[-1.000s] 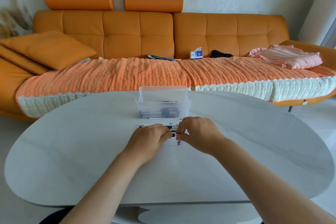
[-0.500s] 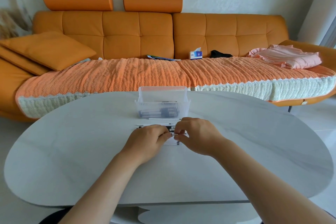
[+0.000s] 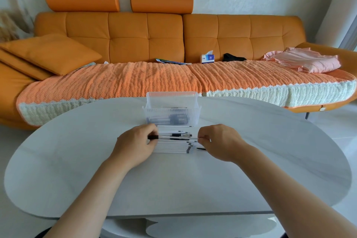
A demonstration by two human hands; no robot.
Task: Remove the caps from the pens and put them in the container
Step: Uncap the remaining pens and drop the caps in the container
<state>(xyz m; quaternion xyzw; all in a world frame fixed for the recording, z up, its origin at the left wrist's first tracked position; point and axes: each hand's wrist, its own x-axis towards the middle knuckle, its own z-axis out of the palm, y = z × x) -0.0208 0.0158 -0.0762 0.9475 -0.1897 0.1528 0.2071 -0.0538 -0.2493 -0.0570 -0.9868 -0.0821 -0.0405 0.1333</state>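
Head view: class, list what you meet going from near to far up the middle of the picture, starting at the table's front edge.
white table → row of white pens → clear plastic container → orange knitted throw → orange sofa backrest → orange headrest bolster

A home living room: an orange sofa (image 3: 166, 44) behind a white table (image 3: 77, 160).

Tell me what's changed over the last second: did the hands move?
Both hands drew apart: the left hand went left, the right hand slightly right, uncovering the row of pens. One pen now spans between them, left gripping its black end, right pinching the other. Whether it is uncapped yet is unclear. The container and table stayed put.
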